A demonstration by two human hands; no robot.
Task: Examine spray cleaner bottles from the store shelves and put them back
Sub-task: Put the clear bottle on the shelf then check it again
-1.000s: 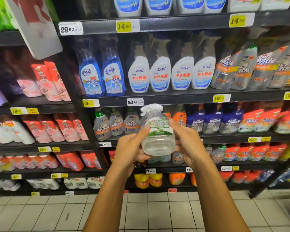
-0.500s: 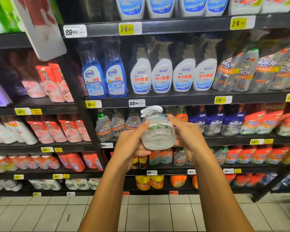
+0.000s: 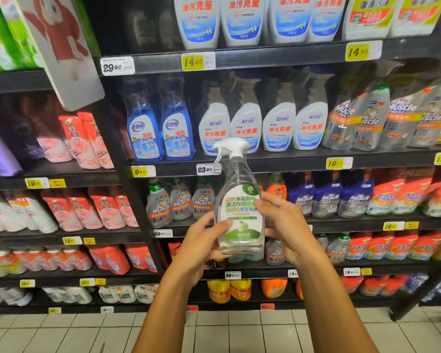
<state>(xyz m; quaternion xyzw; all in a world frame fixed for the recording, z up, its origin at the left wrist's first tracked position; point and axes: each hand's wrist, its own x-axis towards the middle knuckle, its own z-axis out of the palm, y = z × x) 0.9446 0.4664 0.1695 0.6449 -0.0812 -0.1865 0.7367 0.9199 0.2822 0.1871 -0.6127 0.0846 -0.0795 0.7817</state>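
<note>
A clear spray cleaner bottle (image 3: pixel 237 207) with a white trigger head and a green-and-white label stands upright in front of the shelves, label facing me. My left hand (image 3: pixel 199 248) holds its lower left side and base, thumb across the front. My right hand (image 3: pixel 283 225) grips its right side, fingertips on the label. Both hands are in front of the third shelf down.
Black store shelves (image 3: pixel 265 161) carry rows of spray bottles: blue glass cleaners (image 3: pixel 161 131), white bottles (image 3: pixel 278 126), grey Mr Muscle bottles (image 3: pixel 181 202) and orange refill pouches (image 3: pixel 71 212). A hanging sign (image 3: pixel 61 47) juts out at upper left. Tiled floor (image 3: pixel 239 332) lies below.
The bottle has been tipped from leaning toward me to upright, so the full label and trigger head show. Both hands stayed on it.
</note>
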